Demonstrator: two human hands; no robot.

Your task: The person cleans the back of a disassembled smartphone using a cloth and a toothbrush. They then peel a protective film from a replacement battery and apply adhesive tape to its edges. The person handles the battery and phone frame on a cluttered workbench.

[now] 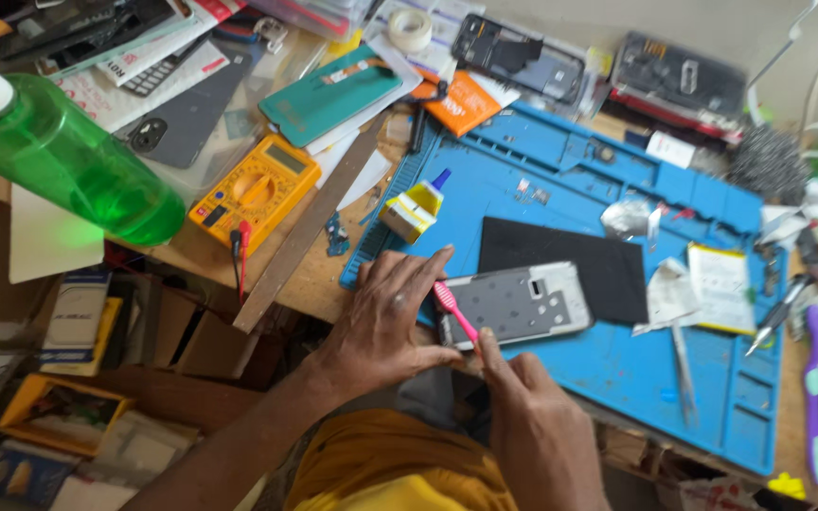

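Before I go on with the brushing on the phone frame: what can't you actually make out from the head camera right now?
- Phone frame: its near-left corner is hidden under the left hand and right hand.
- Pink toothbrush: bristles are too small to tell whether they touch the frame; its lower handle sits behind the right hand's fingers.
- Green bottle: cut off by the left edge.
- Small parts on the blue mat: too small to identify.

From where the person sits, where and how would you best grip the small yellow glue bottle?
Grip the yellow glue bottle across its squat yellow body, coming from above. It lies tilted on the blue mat, its thin blue nozzle pointing up-right; the body is wider and likely steadier.
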